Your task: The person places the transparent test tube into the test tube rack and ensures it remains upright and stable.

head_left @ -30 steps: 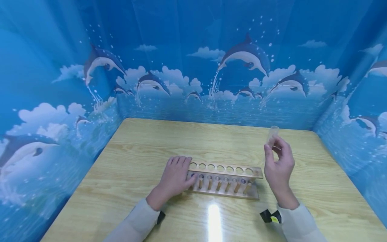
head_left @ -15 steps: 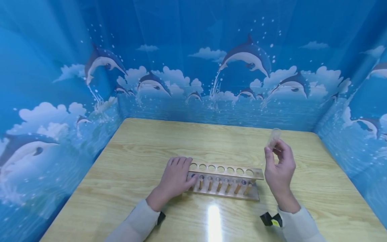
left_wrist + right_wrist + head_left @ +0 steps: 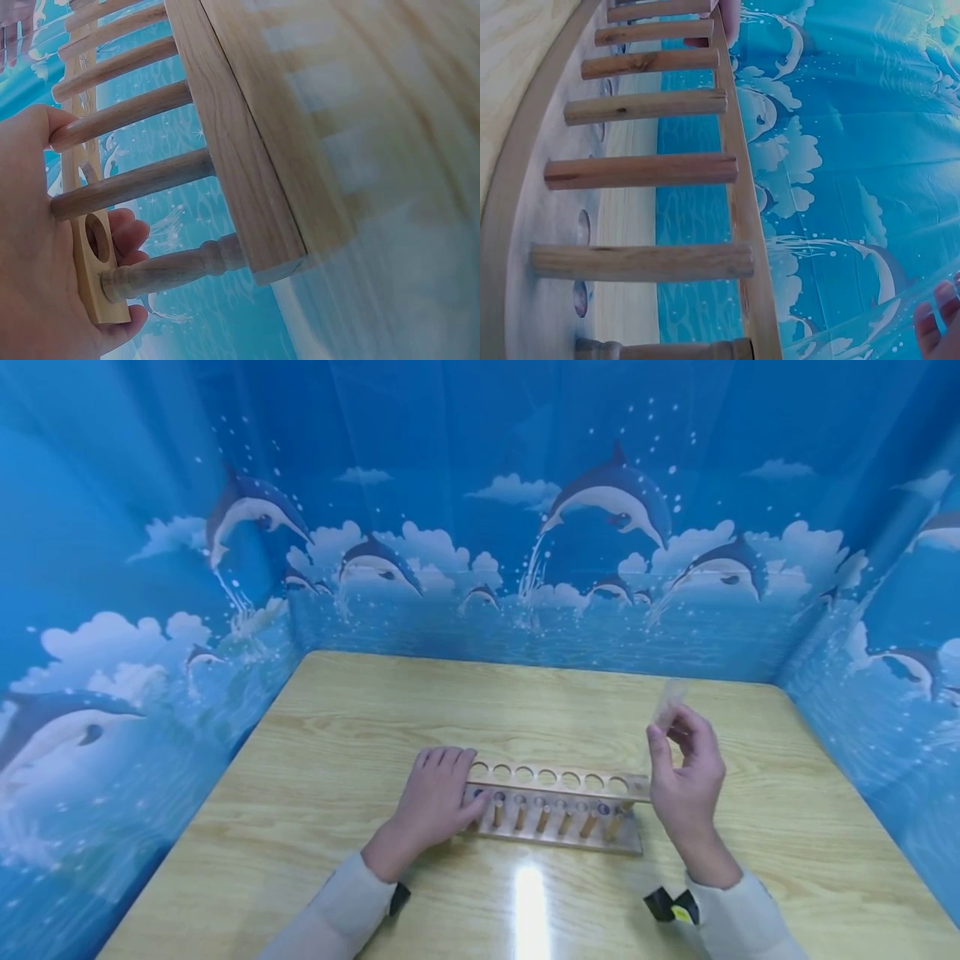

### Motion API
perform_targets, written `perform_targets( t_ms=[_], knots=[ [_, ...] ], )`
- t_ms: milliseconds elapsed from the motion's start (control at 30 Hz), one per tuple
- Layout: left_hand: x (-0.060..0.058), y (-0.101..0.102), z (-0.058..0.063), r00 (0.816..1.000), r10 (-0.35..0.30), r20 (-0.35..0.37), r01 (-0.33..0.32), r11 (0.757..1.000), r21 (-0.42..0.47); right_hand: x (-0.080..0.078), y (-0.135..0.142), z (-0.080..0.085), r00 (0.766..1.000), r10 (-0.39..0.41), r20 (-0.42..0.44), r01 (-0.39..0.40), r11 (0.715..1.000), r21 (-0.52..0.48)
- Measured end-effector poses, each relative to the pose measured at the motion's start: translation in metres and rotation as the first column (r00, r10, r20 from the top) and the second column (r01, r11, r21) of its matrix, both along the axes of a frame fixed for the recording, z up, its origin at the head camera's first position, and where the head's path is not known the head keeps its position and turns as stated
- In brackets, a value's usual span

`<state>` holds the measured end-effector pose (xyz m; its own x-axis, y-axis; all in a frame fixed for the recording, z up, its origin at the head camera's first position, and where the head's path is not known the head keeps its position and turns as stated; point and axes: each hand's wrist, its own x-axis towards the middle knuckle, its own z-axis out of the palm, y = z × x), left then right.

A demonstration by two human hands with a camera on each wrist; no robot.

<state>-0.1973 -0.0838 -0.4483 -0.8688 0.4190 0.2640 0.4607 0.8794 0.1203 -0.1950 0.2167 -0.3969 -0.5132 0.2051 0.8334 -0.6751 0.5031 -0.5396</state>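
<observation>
A person's left grip (image 3: pixel 437 800) is curling round the left end of a wooden rack (image 3: pixel 554 823), which is standing on the counter (image 3: pixel 420 697) well in from its far edge, the right grip (image 3: pixel 687 779) is pinching a clear tube (image 3: pixel 667 705), which is leaning toward the right edge

In the right of the head view, the person's bare right hand (image 3: pixel 687 777) has shifted slightly left, carrying a clear, cylindrical tube (image 3: pixel 669 701); it now overlaps the right tip of the light-brown wooden peg rack (image 3: pixel 558 782).
</observation>
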Motion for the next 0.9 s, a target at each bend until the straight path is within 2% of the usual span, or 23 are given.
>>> perform_targets(
  t_ms=[233, 500, 900],
  knots=[
    [-0.001, 0.0, -0.002, 1.0, -0.007, -0.018, 0.007, 1.0, -0.001, 0.002, 0.0, -0.002, 0.998, 0.041, -0.044, -0.042, 0.999, -0.026],
    [0.0, -0.001, 0.0, 1.0, -0.003, -0.004, 0.003, 1.0, 0.011, 0.006, -0.001, -0.001, 0.991, 0.095, -0.089, -0.098, 0.995, -0.035],
    [0.0, 0.0, 0.0, 1.0, 0.001, 0.013, -0.001, 1.0, 0.011, 0.011, -0.006, 0.0, 0.986, 0.129, -0.102, -0.135, 0.99, -0.045]
  ],
)
